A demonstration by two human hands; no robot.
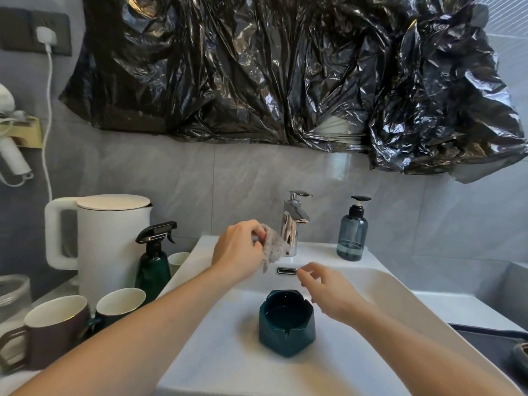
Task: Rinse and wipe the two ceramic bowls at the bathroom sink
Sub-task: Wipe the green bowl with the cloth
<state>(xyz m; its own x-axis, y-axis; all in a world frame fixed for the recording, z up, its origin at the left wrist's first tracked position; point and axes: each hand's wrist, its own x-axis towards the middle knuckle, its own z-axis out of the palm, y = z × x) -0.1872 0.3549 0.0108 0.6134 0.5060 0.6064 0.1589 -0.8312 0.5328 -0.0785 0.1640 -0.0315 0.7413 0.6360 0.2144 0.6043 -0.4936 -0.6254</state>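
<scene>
Forearms reach over the sink [385,284], left hand [238,252] gripping the cloth [273,247] ready to wipe, right hand [331,292] loose-fingered above the teal bowl [286,324] awaiting rinsing

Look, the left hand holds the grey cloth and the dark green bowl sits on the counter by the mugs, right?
Not quite. The left hand does hold the grey cloth, but the head view shows the dark green bowl sitting inside the sink, not by the mugs.

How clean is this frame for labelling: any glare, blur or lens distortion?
Head view: bright glare on the crinkled black plastic sheet and the chrome faucet; wide-angle bending at the edges; right hand slightly motion-blurred; dark bowl fairly sharp.
</scene>
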